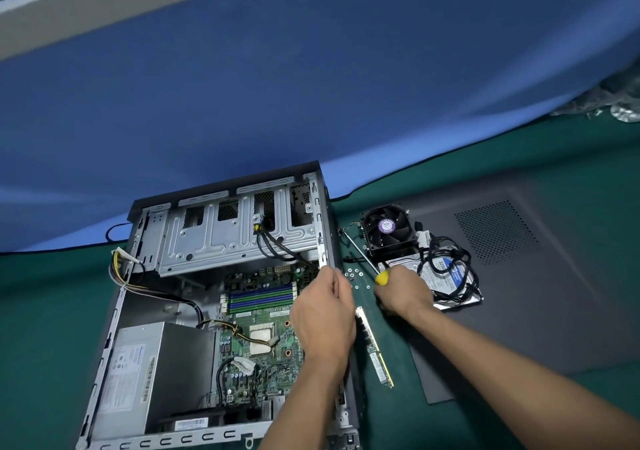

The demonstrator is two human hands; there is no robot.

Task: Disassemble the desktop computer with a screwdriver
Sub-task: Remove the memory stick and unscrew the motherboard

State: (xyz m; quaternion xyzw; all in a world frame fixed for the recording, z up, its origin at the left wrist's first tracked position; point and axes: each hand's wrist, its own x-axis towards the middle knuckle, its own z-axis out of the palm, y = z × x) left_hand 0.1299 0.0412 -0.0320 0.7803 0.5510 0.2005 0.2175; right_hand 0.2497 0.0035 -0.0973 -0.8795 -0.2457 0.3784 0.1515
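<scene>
I have the case [221, 276] lying on its side on the green mat [52, 311], open face up, so the board and its screws can be reached from above. My left hand [323, 314] sits at the case's right wall, fingers curled near the lower end of a metal rail [320, 228]. I cannot tell whether they pinch something small or only steady against the edge. My right hand [403, 290] is just right of it, outside the case, wrapped round the yellow handle of the screwdriver [363, 259]. The shaft points up and away to the far left, toward the cooler, and its tip is not on any screw. I judge it is parked in my grip between fastenings, not in use.

The loose screws [355, 275] lie in a small cluster on the mat right beside the case wall, between my hands, presumably kept there so they are easy to find and do not roll off. Parts already out are gathered to the right: the cooler fan [388, 230] at the far side, a hard drive [446, 273] with its cables [450, 259] coiled on top just nearer, and a RAM stick [375, 345] lying along the wall. The dark side panel [519, 276] lies flat under and beyond them, out of the working area.

Inside the case, the power supply [156, 373] still sits near left, the motherboard [263, 328] remains seated with the CPU [261, 337] bare, and the drive cage [239, 235] spans the far end. So the teardown looks roughly midway.
</scene>
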